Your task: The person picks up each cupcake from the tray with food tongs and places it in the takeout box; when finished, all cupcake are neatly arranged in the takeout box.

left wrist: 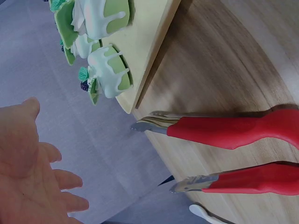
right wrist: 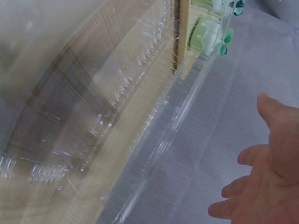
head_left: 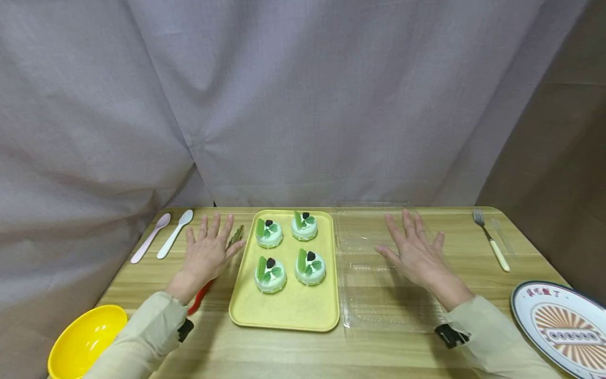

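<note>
My left hand (head_left: 205, 255) is spread with straight fingers above a pair of red-handled tongs (left wrist: 224, 128), which lie on the table left of the tray. It holds nothing. My right hand (head_left: 418, 255), also spread and holding nothing, hovers over a clear plastic box (head_left: 364, 310) with its lid part folded back. Between the hands lies a yellow tray (head_left: 284, 316) bearing several small green-and-white cakes (head_left: 270, 275), each topped with a dark berry and green leaves. In the head view the left hand and forearm hide much of the tongs.
Two spoons, one pink (head_left: 150, 239) and one white (head_left: 175, 234), lie at the back left. A yellow bowl (head_left: 87, 339) stands at the front left. On the right are a fork (head_left: 492, 242), a thin clear utensil (head_left: 504, 237) and a patterned plate (head_left: 525, 305). A grey curtain (head_left: 303, 105) hangs behind.
</note>
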### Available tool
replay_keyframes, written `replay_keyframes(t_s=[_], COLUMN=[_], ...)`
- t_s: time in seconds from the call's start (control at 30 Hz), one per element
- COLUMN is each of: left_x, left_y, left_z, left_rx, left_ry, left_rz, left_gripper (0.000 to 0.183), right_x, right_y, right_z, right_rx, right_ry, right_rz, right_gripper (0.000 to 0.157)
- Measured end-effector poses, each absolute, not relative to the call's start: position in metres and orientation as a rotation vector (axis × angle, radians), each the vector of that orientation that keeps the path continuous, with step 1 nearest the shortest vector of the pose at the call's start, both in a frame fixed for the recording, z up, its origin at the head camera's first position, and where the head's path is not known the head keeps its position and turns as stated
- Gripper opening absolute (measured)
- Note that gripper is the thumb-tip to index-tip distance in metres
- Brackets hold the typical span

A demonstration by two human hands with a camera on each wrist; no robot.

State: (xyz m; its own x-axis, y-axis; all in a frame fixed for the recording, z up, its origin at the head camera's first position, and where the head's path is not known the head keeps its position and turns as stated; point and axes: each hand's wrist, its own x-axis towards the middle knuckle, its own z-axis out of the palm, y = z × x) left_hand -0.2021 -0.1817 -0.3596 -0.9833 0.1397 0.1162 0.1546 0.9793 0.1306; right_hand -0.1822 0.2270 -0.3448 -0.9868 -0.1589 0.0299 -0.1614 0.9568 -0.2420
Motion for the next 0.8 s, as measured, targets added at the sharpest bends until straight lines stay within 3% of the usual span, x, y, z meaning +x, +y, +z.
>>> replay_keyframes(t_s=[0.43,0.6,0.8], left_x=[-0.199,-0.192,-0.181], left_y=[-0.191,-0.213,-0.233], left_z=[-0.362,-0.375,-0.399], left_rx=[-0.204,-0.178,-0.047], left_ry=[-3.020,-2.989,-2.972], left_rz=[-0.332,-0.693,-0.863], left_gripper=[0.072,0.077,0.083], right_x=[-0.179,-0.175,-0.168], right_y=[0.235,0.273,0.333], right_z=[-0.338,-0.337,-0.363], right_rx=[0.292,0.350,0.289], right_ry=[-3.027,-2.835,-2.789], right_rz=[0.573,0.747,0.789], right_gripper=[0.077,0.065,0.051])
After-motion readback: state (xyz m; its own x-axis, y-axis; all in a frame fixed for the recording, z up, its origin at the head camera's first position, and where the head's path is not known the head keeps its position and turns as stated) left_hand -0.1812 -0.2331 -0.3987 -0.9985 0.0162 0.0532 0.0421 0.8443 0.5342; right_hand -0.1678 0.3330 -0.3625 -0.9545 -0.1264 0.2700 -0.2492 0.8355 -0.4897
